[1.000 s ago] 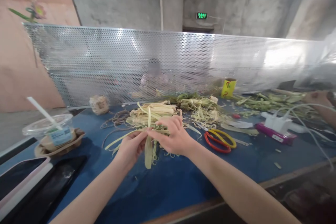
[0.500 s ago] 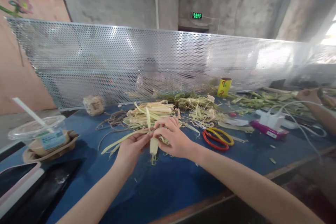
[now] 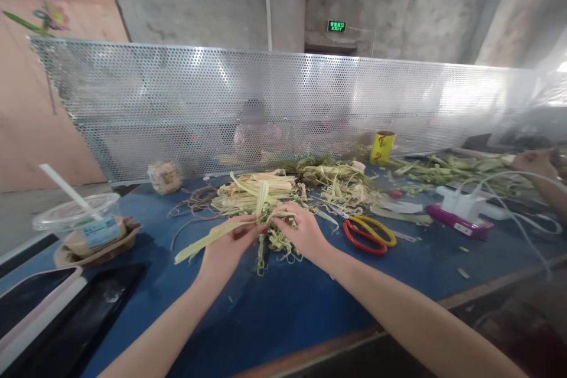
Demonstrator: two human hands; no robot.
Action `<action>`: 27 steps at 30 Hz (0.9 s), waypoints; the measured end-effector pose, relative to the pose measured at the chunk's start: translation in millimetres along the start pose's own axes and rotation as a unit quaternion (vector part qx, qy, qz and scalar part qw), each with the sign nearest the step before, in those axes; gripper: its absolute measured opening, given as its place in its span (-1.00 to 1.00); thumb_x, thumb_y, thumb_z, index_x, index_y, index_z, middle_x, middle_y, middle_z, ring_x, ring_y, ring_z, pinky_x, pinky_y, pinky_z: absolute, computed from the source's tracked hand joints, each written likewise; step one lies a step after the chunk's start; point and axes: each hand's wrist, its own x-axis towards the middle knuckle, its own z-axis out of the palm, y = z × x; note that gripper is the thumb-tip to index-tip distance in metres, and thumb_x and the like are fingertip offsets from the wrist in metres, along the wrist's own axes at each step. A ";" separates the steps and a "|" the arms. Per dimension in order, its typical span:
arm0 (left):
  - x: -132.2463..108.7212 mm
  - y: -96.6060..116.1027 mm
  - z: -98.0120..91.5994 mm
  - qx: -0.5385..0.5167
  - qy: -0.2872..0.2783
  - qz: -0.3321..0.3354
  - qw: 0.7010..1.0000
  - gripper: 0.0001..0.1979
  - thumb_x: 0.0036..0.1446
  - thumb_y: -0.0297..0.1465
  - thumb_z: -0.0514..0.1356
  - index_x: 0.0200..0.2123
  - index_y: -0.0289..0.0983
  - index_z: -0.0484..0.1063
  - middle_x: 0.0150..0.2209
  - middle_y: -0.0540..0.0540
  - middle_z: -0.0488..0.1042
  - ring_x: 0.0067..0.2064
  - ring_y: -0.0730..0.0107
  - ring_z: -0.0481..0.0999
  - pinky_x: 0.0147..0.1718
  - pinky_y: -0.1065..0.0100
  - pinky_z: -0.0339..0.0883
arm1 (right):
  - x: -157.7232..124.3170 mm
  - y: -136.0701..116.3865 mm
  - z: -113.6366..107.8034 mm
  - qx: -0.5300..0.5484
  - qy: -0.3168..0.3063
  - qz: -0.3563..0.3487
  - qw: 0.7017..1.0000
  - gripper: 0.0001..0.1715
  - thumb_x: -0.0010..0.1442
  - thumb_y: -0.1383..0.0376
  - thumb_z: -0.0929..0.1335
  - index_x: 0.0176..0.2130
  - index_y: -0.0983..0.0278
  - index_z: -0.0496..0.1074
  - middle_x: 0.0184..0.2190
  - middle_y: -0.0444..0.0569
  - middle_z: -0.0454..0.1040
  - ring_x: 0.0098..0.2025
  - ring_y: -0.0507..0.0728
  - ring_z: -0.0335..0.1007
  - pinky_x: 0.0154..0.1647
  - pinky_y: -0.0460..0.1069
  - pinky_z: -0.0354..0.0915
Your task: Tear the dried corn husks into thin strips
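Both of my hands meet over the blue table (image 3: 287,307), pinching pale green-yellow leaf strips (image 3: 266,236). My left hand (image 3: 228,251) is closed on a long strip that runs out to the left. My right hand (image 3: 301,233) is closed on the same bunch from the right; one strip stands up between the fingertips and thin shreds hang below. Just behind lies a pile of dried leaves (image 3: 257,186).
Red and yellow scissors (image 3: 370,233) lie right of my hands. A lidded plastic cup with a straw (image 3: 80,221) and a phone (image 3: 31,295) sit at left. A yellow tape roll (image 3: 381,147), a white power strip (image 3: 465,204), a perforated metal screen (image 3: 283,106) and another person's hand (image 3: 538,165) are at right.
The wide strip that hung down below my hands now stands up between my fingertips. My hands have stayed together at the same spot.
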 end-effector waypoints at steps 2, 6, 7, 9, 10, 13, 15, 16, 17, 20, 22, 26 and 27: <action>0.7 -0.8 -0.7 0.007 0.008 0.022 1.000 -0.62 -0.32 -0.23 0.31 -0.37 -0.31 0.44 -0.51 -0.07 0.54 -0.44 0.30 0.51 -0.50 0.41 0.33 | 0.2 0.0 1.8 0.026 0.002 0.025 0.999 -0.94 0.01 0.33 0.28 -0.43 0.25 0.36 -0.42 -0.10 0.39 -0.33 0.05 0.35 -0.29 -0.06 0.26; 1.4 -2.4 -1.5 0.027 0.023 0.051 0.998 -0.63 -0.30 -0.24 0.30 -0.36 -0.31 0.45 -0.53 -0.05 0.53 -0.51 0.36 0.47 -0.52 0.41 0.33 | 1.5 4.5 5.7 0.074 0.000 0.068 0.995 -0.93 -0.01 0.30 0.29 -0.44 0.26 0.33 -0.48 -0.11 0.39 -0.42 0.04 0.36 -0.37 -0.06 0.29; 1.1 -2.4 -1.3 0.031 0.027 0.054 0.998 -0.64 -0.30 -0.25 0.30 -0.37 -0.30 0.45 -0.53 -0.04 0.53 -0.52 0.37 0.47 -0.51 0.41 0.33 | 2.0 5.4 6.0 0.082 -0.002 0.075 0.994 -0.93 -0.02 0.30 0.29 -0.44 0.27 0.32 -0.49 -0.12 0.39 -0.43 0.03 0.37 -0.38 -0.07 0.29; 0.3 -2.0 -0.5 0.035 0.029 0.058 0.997 -0.67 -0.29 -0.28 0.30 -0.38 -0.30 0.46 -0.54 -0.03 0.52 -0.53 0.39 0.45 -0.52 0.42 0.33 | 2.6 5.5 5.4 0.093 -0.010 0.087 0.992 -0.92 -0.03 0.30 0.30 -0.45 0.27 0.30 -0.51 -0.13 0.39 -0.46 0.02 0.37 -0.42 -0.08 0.30; -0.1 -1.9 0.0 0.031 0.028 0.058 0.997 -0.68 -0.29 -0.29 0.30 -0.38 -0.30 0.46 -0.55 -0.03 0.51 -0.54 0.40 0.44 -0.52 0.42 0.32 | 2.7 4.5 4.5 0.098 -0.015 0.095 0.991 -0.91 -0.04 0.30 0.31 -0.43 0.27 0.29 -0.53 -0.14 0.39 -0.49 0.01 0.36 -0.45 -0.08 0.30; -0.2 -2.7 1.7 -0.036 0.014 0.040 0.998 -0.69 -0.29 -0.35 0.32 -0.37 -0.31 0.44 -0.58 0.00 0.49 -0.58 0.48 0.40 -0.52 0.45 0.30 | 2.8 0.0 0.5 0.131 -0.018 0.134 0.982 -0.73 -0.05 0.31 0.33 -0.28 0.25 0.22 -0.59 -0.20 0.38 -0.57 -0.01 0.33 -0.55 -0.10 0.27; 0.8 -3.8 2.5 -0.120 0.000 0.003 0.993 -0.69 -0.30 -0.39 0.33 -0.37 -0.31 0.43 -0.54 -0.01 0.50 -0.54 0.50 0.42 -0.53 0.49 0.29 | 3.3 -2.0 -2.7 0.156 -0.016 0.151 0.976 -0.60 -0.04 0.32 0.34 -0.19 0.23 0.13 -0.60 -0.23 0.38 -0.60 -0.02 0.32 -0.58 -0.11 0.26; 1.5 -4.3 2.6 -0.161 -0.009 -0.019 0.987 -0.69 -0.30 -0.41 0.34 -0.37 -0.32 0.43 -0.51 -0.02 0.51 -0.50 0.49 0.44 -0.54 0.51 0.28 | 3.7 -2.1 -4.3 0.164 -0.019 0.148 0.975 -0.58 -0.03 0.32 0.33 -0.17 0.22 0.10 -0.59 -0.24 0.37 -0.61 -0.03 0.31 -0.58 -0.11 0.26; 2.2 -4.6 2.5 -0.194 -0.016 -0.041 0.980 -0.70 -0.31 -0.43 0.34 -0.38 -0.32 0.44 -0.48 -0.04 0.52 -0.46 0.47 0.46 -0.56 0.53 0.27 | 4.1 -1.7 -5.9 0.168 -0.027 0.138 0.976 -0.58 0.00 0.32 0.32 -0.15 0.21 0.07 -0.58 -0.25 0.36 -0.63 -0.04 0.30 -0.60 -0.11 0.26; 3.9 -4.5 1.3 -0.247 -0.033 -0.093 0.964 -0.75 -0.31 -0.49 0.34 -0.43 -0.36 0.46 -0.49 -0.06 0.51 -0.44 0.49 0.47 -0.60 0.58 0.25 | 4.3 1.8 -9.5 0.172 -0.070 0.093 0.978 -0.56 0.06 0.35 0.25 -0.08 0.17 -0.01 -0.38 -0.16 0.34 -0.65 -0.09 0.26 -0.62 -0.11 0.28; 4.3 -3.7 0.1 -0.253 -0.042 -0.119 0.959 -0.79 -0.29 -0.52 0.33 -0.45 -0.37 0.48 -0.53 -0.05 0.50 -0.47 0.53 0.46 -0.61 0.61 0.26 | 2.8 4.8 -10.9 0.136 -0.097 0.042 0.985 -0.45 0.07 0.37 0.25 0.00 0.13 -0.07 -0.17 -0.03 0.25 -0.57 -0.10 0.30 -0.58 -0.10 0.31; 3.3 -1.0 -1.3 -0.242 -0.054 -0.146 0.958 -0.85 -0.23 -0.53 0.30 -0.46 -0.37 0.48 -0.53 -0.05 0.50 -0.49 0.56 0.45 -0.61 0.63 0.27 | -1.4 8.8 -13.9 -0.072 -0.023 -0.145 0.987 -0.19 -0.01 0.36 0.35 0.10 0.11 -0.15 0.01 0.10 0.00 -0.24 0.05 0.25 -0.31 0.00 0.33; 2.8 -0.2 -1.5 -0.240 -0.055 -0.147 0.958 -0.86 -0.22 -0.53 0.30 -0.46 -0.36 0.48 -0.52 -0.05 0.50 -0.48 0.56 0.46 -0.61 0.63 0.28 | -1.9 9.0 -15.6 -0.133 0.008 -0.192 0.972 -0.25 0.00 0.35 0.36 0.08 0.12 -0.08 -0.01 0.09 0.00 -0.19 0.07 0.21 -0.25 0.03 0.30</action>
